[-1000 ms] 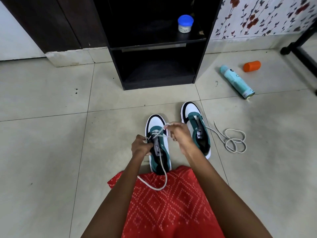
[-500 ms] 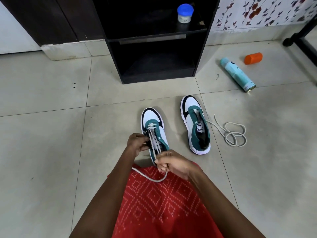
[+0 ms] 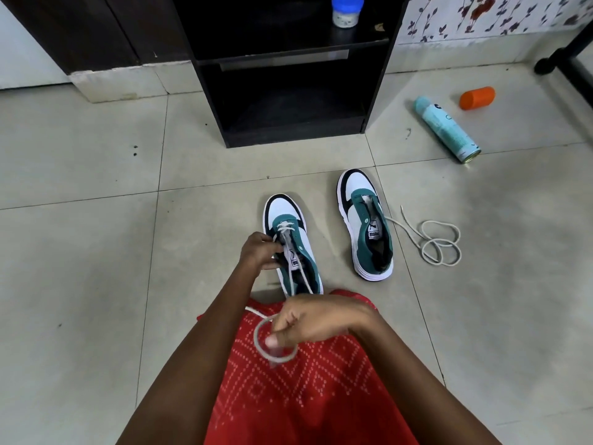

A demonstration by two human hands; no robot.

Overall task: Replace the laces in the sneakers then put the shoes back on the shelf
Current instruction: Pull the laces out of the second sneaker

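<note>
Two white, teal and black sneakers stand on the floor tiles, toes pointing away from me. The left sneaker (image 3: 290, 242) has a white lace (image 3: 285, 232) threaded through its front eyelets. My left hand (image 3: 260, 250) grips this shoe's left side at the eyelets. My right hand (image 3: 308, 319) is pulled back over my red-clothed knee, pinching the lace, whose free end loops blurred below the fingers. The right sneaker (image 3: 365, 223) has no lace; a loose white lace (image 3: 436, 242) lies coiled on the floor beside it.
A black shelf unit (image 3: 288, 101) stands ahead with an open lower compartment; a blue-lidded jar (image 3: 347, 11) sits on its upper shelf. A teal spray can (image 3: 446, 128) and an orange cap (image 3: 477, 97) lie on the floor at right. A black stand base (image 3: 558, 59) is at far right.
My right hand has pulled the lace from the shoe's eyelets back toward my knee, drawing it tighter. My left hand stayed on the left sneaker. The camera view dropped slightly.
</note>
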